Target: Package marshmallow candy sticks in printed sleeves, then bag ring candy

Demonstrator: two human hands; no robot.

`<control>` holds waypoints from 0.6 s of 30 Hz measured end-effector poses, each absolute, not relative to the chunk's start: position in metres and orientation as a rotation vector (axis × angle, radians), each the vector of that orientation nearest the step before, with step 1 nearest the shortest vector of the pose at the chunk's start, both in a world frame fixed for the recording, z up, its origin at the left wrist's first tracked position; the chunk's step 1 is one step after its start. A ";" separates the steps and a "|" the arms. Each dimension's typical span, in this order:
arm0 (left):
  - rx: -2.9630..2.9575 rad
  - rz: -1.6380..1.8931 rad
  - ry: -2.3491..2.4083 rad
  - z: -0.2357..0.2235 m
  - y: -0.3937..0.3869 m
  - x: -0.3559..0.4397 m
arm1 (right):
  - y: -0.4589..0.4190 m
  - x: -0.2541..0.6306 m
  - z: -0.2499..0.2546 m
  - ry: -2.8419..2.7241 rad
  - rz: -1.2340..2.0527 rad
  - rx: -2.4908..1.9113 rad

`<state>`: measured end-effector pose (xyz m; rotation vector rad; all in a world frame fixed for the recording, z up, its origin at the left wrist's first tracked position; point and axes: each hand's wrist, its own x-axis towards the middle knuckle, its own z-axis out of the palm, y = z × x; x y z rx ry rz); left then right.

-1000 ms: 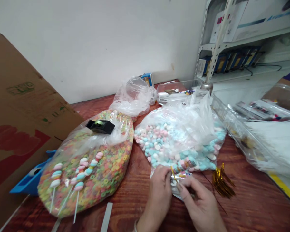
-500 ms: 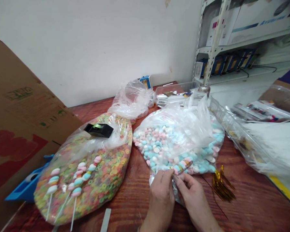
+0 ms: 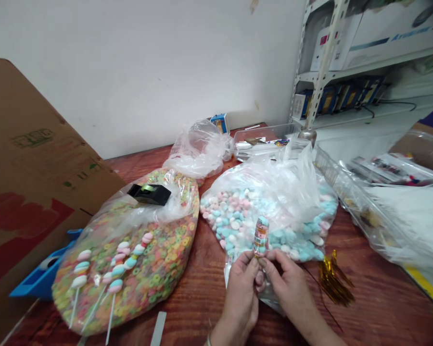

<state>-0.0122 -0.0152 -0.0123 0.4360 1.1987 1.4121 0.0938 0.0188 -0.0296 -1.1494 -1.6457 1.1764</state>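
A marshmallow skewer in a shiny transparent wrapper points upward between my hands. My left hand pinches its lower end from the left. My right hand closes thumb and fingers on the same spot; whether a tie is there is too small to tell. Just behind lies a big bag of pastel marshmallows. A bundle of gold twist ties rests on the table to the right of my right hand. Several unwrapped marshmallow skewers lie on a bag of colourful ring candies at the left.
A black tape dispenser sits on the ring candy bag. The cardboard box and a blue plastic object stand at the left. Transparent trays line the right side, near a metal shelf. A grey strip lies in front.
The wrapped skewer has swung from leaning rightward to nearly upright. My hands have turned with it and still pinch its lower end. The view has shifted slightly.
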 end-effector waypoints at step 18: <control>1.114 1.391 1.482 0.000 -0.024 -0.016 | 0.012 0.094 -0.011 -1.779 0.677 -0.935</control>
